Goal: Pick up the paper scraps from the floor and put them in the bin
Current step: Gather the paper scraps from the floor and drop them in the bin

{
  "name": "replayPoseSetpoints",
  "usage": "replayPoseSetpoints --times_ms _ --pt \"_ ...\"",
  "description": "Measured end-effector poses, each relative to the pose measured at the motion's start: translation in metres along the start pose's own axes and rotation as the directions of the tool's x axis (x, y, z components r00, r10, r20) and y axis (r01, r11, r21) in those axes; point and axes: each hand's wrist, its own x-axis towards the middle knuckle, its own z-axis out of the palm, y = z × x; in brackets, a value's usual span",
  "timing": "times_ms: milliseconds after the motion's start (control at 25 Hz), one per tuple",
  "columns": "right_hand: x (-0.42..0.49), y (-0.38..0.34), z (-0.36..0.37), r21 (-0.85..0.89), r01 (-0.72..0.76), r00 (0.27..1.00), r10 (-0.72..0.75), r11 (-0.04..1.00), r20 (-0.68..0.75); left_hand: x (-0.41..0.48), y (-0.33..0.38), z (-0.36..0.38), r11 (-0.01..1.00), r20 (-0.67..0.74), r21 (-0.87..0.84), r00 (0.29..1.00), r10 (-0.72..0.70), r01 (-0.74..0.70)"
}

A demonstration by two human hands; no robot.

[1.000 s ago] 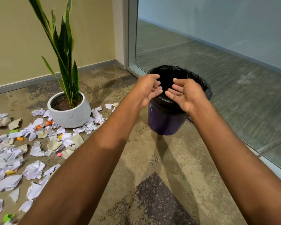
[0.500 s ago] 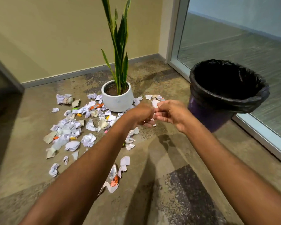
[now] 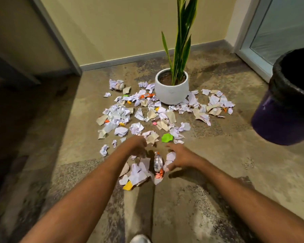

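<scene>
A pale shoe tip (image 3: 140,239) is poking in at the bottom edge, standing on mottled tan carpet (image 3: 226,155) with darker speckled patches running across it. Just beyond, both bare arms are reaching down toward a small heap of scraps (image 3: 139,174), white pieces with a yellow scrap (image 3: 128,186) on the near side and a silvery crumpled piece (image 3: 158,162) lying between the hands. The left hand (image 3: 137,146) is hanging over the heap with its fingers curled downward; it is blurred and I cannot tell if it is gripping anything. The right hand (image 3: 181,158) is spreading out, thumb and fingers bracketing a white scrap (image 3: 170,156) without closing on it. Past the hands a green scrap (image 3: 167,138) is lying on the carpet, and then the main scatter of paper scraps (image 3: 130,118) is fanning out around a white pot (image 3: 171,92) holding a tall green plant (image 3: 181,41). The black-lined bin (image 3: 288,102) is standing well apart at the right edge, partly cut off. Behind it all a yellowish wall (image 3: 121,28) is meeting a grey baseboard (image 3: 130,60), with a glass panel (image 3: 279,23) at the far right. A second ago both hands were hovering over the bin's mouth; since then they have come down to the floor and parted, and the view has swung leftward.
</scene>
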Motion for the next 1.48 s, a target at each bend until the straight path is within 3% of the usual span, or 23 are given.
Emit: replayPoseSetpoints --times_ms 120,200,320,440,640,800,1160,1360,1480 --pt "0.009 0.002 0.039 -0.263 0.036 0.999 -0.029 0.964 0.030 -0.009 -0.042 0.016 0.981 -0.041 0.105 0.987 -0.157 0.161" --pt "0.010 0.000 0.059 -0.296 0.049 0.999 -0.044 0.954 0.024 -0.016 -0.060 0.027 0.950 0.007 0.097 0.955 -0.298 0.296" --pt "0.011 -0.008 0.079 -0.352 0.094 0.995 -0.098 0.931 0.009 -0.020 -0.078 0.051 0.947 0.102 0.130 0.947 -0.306 0.292" --pt "0.010 -0.015 0.081 -0.352 0.139 0.990 -0.140 0.926 0.023 -0.027 -0.085 0.080 0.917 0.074 -0.015 0.915 -0.396 0.398" --pt "0.006 -0.017 0.070 -0.505 0.037 0.989 -0.104 0.862 -0.104 -0.034 -0.073 0.099 0.955 -0.047 -0.144 0.962 -0.268 0.259" --pt "0.012 -0.016 0.067 -0.428 0.010 0.996 -0.045 0.904 -0.072 -0.033 -0.066 0.099 0.942 -0.089 -0.208 0.954 -0.286 0.263" --pt "0.013 -0.029 0.080 -0.357 0.090 0.988 -0.127 0.930 -0.082 -0.036 -0.085 0.104 0.913 -0.232 -0.356 0.927 -0.294 0.201" --pt "0.012 -0.031 0.086 -0.344 0.114 0.983 -0.156 0.932 -0.096 -0.045 -0.083 0.105 0.857 -0.216 -0.483 0.924 -0.315 0.179" --pt "0.013 -0.032 0.091 -0.345 0.146 0.979 -0.185 0.927 -0.081 -0.051 -0.064 0.116 0.774 -0.216 -0.615 0.912 -0.350 0.152"
